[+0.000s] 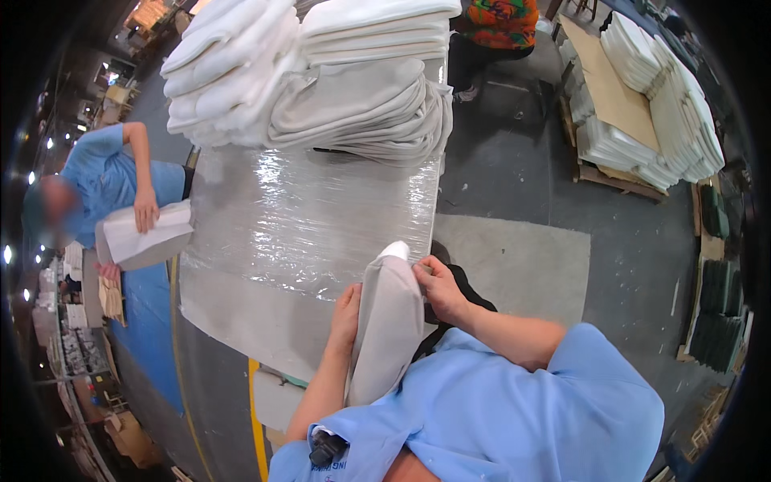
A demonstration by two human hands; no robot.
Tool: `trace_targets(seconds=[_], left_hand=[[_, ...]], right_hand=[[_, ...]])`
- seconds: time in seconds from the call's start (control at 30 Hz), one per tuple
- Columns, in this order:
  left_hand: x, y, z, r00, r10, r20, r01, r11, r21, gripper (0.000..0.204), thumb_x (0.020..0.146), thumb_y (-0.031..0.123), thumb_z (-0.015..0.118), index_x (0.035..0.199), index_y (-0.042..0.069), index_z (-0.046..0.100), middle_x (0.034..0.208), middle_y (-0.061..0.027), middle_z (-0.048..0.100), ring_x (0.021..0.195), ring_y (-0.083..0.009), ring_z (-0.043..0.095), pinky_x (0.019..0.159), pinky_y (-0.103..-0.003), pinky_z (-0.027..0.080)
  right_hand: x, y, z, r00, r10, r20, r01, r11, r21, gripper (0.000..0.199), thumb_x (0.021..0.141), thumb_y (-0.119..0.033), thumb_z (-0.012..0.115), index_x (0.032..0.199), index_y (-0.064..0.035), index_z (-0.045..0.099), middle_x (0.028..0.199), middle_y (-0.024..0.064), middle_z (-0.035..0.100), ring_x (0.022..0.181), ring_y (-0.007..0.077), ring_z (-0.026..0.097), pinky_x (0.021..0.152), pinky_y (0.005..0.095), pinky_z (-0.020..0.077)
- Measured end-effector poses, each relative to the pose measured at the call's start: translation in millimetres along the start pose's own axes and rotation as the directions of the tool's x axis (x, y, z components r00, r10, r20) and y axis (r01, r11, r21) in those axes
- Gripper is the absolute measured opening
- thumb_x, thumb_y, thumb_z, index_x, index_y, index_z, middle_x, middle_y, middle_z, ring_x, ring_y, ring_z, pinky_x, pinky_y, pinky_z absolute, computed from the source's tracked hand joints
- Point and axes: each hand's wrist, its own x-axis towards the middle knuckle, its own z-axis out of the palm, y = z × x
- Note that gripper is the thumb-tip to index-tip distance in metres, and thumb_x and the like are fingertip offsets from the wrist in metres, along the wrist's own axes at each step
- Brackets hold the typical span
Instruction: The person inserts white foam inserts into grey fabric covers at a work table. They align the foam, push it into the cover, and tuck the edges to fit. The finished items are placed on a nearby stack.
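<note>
Upright in front of my chest stands a padded cushion in a grey fabric cover. White filling pokes out at its far end. My left hand presses along the cushion's left side, fingers together. On the other side my right hand pinches the cover near its far right edge, fingers closed. The cushion's lower end rests against my blue shirt. Beyond my hands is a table topped with shiny clear film. A stack of folded grey covers lies on its far part.
White padding and flat white pads are piled at the table's far end. To the left, a co-worker holds a similar grey-and-white piece. A pallet bears white stacks on the right. Another person is at the far side.
</note>
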Motion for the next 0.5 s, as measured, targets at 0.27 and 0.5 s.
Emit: trace_targets(seconds=[0.27,0.5], left_hand=[[22,1,39,0.994,0.089,0.057,-0.105,0.769,0.631,0.034,0.107,0.035,0.063,0.106,0.003,0.075,0.093,-0.0004,0.073,0.078,-0.0085,0.062,0.068,-0.028,0.049],[23,13,51,0.907,-0.394,0.146,0.321,0.874,0.365,0.029,0.103,0.033,0.069,0.101,0.004,0.075,0.080,0.0020,0.072,0.068,-0.0089,0.062,0.059,-0.034,0.046]], right_hand=[[-2,-29,-10,0.964,0.210,-0.165,-0.177,0.964,0.196,0.045,0.108,-0.049,0.054,0.125,-0.0070,0.061,0.112,0.0096,0.071,0.097,0.0216,0.072,0.086,0.0397,0.0609],[-2,-42,-16,0.873,0.465,0.145,-0.473,0.737,0.482,0.079,0.103,-0.075,0.036,0.139,-0.0091,0.061,0.122,0.0123,0.071,0.109,0.0294,0.070,0.095,0.0442,0.0577]])
